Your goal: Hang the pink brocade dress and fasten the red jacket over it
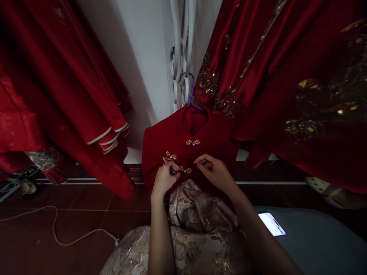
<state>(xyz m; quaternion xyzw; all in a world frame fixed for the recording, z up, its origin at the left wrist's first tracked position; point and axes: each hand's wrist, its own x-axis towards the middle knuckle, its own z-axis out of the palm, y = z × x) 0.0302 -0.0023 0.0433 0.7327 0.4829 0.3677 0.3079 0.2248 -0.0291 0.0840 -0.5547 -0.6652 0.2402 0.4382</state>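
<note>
A red sleeveless garment point(163, 133) hangs in front of me on a purple hanger point(191, 89). Its front carries a beaded flower fastening point(193, 142) below the neckline, a flower-shaped bead ornament point(171, 156) lower on the left and another beaded fastening point(187, 170) near my fingers. My left hand point(165, 178) pinches the garment's front right beside that lower fastening. A short way to the right, my right hand point(214, 171) holds thumb and fingertips together just off the cloth; anything between them is too small to make out.
Red garments point(77, 88) hang at left, and sequinned red ones point(258, 57) at right. A white scrolled metal rack point(174, 49) bears the hanger. Patterned shiny fabric point(195, 244) covers my lap. A lit phone point(272, 224) lies on a grey surface point(315, 244); a white cable point(77, 242) crosses the floor.
</note>
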